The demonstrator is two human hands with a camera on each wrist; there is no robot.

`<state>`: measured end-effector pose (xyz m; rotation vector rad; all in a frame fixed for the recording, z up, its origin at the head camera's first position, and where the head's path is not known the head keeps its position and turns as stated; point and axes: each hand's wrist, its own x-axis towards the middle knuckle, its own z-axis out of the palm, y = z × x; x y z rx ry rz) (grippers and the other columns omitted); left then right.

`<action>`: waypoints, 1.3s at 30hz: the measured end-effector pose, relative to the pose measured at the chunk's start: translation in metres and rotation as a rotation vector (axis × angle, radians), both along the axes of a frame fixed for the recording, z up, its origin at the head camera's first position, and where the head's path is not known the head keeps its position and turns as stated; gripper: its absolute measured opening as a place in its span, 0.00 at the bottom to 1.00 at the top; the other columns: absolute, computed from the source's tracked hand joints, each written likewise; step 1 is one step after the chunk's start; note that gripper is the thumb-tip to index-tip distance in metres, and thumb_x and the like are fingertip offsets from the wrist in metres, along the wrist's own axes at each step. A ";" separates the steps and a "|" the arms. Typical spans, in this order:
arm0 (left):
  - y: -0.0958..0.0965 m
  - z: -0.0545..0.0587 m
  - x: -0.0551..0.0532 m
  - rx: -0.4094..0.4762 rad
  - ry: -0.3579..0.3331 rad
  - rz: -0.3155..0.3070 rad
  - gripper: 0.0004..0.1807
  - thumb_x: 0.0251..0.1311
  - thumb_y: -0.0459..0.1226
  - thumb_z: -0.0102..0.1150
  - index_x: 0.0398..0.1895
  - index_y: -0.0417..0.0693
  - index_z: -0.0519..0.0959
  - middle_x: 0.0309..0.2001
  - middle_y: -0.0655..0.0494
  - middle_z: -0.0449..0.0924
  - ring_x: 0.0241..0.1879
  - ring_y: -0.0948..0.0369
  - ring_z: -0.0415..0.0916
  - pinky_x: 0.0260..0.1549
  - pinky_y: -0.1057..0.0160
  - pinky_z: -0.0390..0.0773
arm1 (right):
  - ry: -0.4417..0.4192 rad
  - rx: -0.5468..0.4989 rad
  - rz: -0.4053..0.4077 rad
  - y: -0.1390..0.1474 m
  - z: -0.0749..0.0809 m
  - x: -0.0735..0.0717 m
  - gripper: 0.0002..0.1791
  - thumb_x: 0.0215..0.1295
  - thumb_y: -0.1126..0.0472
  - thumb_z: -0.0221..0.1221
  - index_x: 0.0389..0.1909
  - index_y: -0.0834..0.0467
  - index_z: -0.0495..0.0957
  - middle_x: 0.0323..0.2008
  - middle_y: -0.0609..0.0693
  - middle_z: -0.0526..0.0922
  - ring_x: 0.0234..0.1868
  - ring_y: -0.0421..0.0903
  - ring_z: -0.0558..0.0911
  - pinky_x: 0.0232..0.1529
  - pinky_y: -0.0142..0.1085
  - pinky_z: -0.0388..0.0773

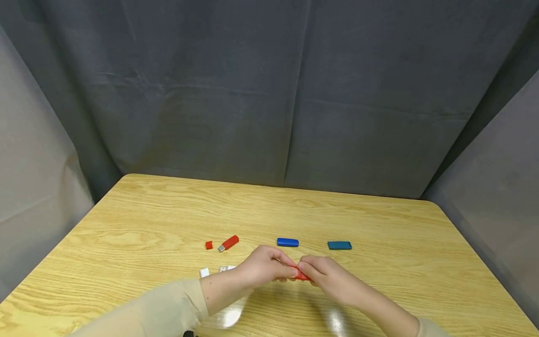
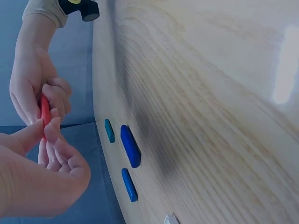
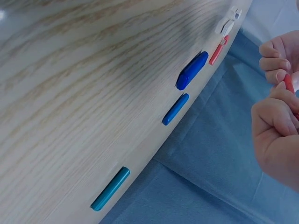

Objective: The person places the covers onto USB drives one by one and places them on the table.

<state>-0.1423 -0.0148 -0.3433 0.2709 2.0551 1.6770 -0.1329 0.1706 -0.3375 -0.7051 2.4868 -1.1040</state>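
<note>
A small red USB stick (image 1: pixel 301 274) is held above the table between both hands; its ends are covered by fingers. My left hand (image 1: pixel 265 269) pinches its left end between thumb and fingers, and my right hand (image 1: pixel 330 281) grips the right end. In the left wrist view, the red stick (image 2: pixel 45 114) stands nearly upright between the left hand (image 2: pixel 51 172) and right hand (image 2: pixel 39 86). Below the hands lies a dark blue USB stick (image 2: pixel 131 147), seen in both wrist views and hidden from the head view.
Behind the hands lie a blue USB stick (image 1: pixel 287 242) and a teal one (image 1: pixel 339 245). To the left are an uncapped red USB stick (image 1: pixel 229 242), its red cap (image 1: pixel 208 245), a white cap (image 1: pixel 204 272) and a partly hidden white USB stick (image 1: pixel 225 268). Dark curtains (image 1: pixel 269 93) hang behind the table.
</note>
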 end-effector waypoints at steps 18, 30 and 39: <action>0.000 0.000 0.001 -0.108 0.255 -0.028 0.09 0.51 0.33 0.65 0.34 0.38 0.78 0.27 0.53 0.81 0.26 0.67 0.73 0.27 0.72 0.73 | -0.089 -0.032 -0.029 0.001 -0.001 -0.005 0.23 0.75 0.51 0.39 0.25 0.63 0.67 0.16 0.44 0.59 0.16 0.37 0.55 0.20 0.31 0.56; -0.003 -0.003 -0.002 -0.570 0.738 -0.080 0.07 0.51 0.42 0.68 0.31 0.53 0.79 0.29 0.63 0.83 0.25 0.72 0.73 0.21 0.75 0.67 | -0.025 0.062 -0.076 0.007 -0.005 -0.008 0.12 0.66 0.52 0.55 0.38 0.58 0.71 0.20 0.45 0.66 0.20 0.37 0.62 0.21 0.29 0.61; -0.004 -0.010 -0.008 -0.682 0.856 -0.073 0.08 0.49 0.44 0.69 0.29 0.54 0.81 0.27 0.64 0.81 0.27 0.71 0.72 0.25 0.73 0.67 | 0.244 0.251 -0.189 0.007 -0.007 -0.005 0.11 0.53 0.66 0.65 0.35 0.53 0.74 0.22 0.42 0.71 0.18 0.36 0.63 0.19 0.27 0.62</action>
